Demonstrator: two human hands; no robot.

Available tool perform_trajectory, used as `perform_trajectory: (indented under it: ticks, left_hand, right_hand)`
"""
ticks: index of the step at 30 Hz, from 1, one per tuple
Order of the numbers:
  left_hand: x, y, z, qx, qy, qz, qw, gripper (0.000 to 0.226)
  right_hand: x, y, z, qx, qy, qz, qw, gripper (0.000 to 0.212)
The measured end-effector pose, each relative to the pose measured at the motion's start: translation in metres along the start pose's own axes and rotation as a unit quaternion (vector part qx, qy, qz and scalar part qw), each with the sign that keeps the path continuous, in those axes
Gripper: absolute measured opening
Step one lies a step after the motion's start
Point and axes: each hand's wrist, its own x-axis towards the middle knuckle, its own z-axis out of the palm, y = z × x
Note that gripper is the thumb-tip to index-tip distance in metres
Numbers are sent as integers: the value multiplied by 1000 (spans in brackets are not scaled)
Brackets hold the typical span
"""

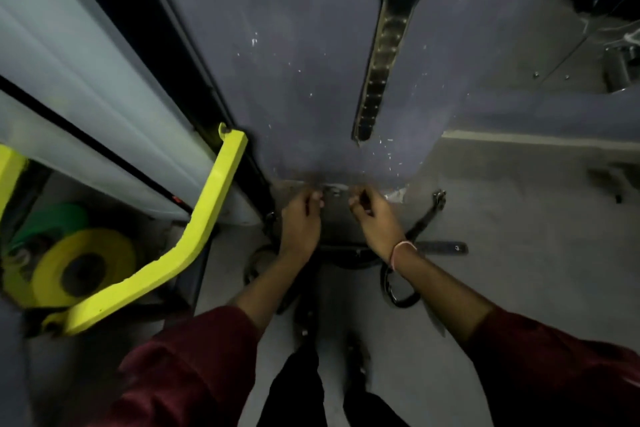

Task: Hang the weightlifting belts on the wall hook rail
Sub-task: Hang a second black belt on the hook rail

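Low against the grey wall [294, 62], I see my left hand [299, 225] and right hand [375, 218] side by side, fingers curled; what they pinch, I cannot tell. One belt [381, 73] hangs above; more belts [440, 248] lie on the floor [519, 236] beneath.

Gym, dim corner. Belt [381, 73] hangs on grey scuffed wall [294, 45], more belts [426, 218] lie on concrete floor [519, 236]. Yellow machine frame [194, 236] and yellow weight plate [83, 267] at left.
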Motion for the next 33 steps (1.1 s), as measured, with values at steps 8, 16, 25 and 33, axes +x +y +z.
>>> perform_trajectory:
  ticks: [8, 16, 25, 33]
  left_hand:
    - [36, -83, 54, 43, -128, -22, 991, 15]
    - [77, -174, 124, 45, -214, -113, 969, 18]
    - [115, -294, 329, 45, -330, -105, 937, 20]
    - [136, -451, 500, 79, -370, -94, 921, 30]
  right_hand:
    - [32, 88, 33, -3, 29, 124, 992, 18]
    - [89, 194, 58, 64, 60, 252, 964, 13]
    - [160, 417, 48, 54, 138, 359, 921, 23]
    - [249, 645, 61, -3, 203, 422, 884, 32]
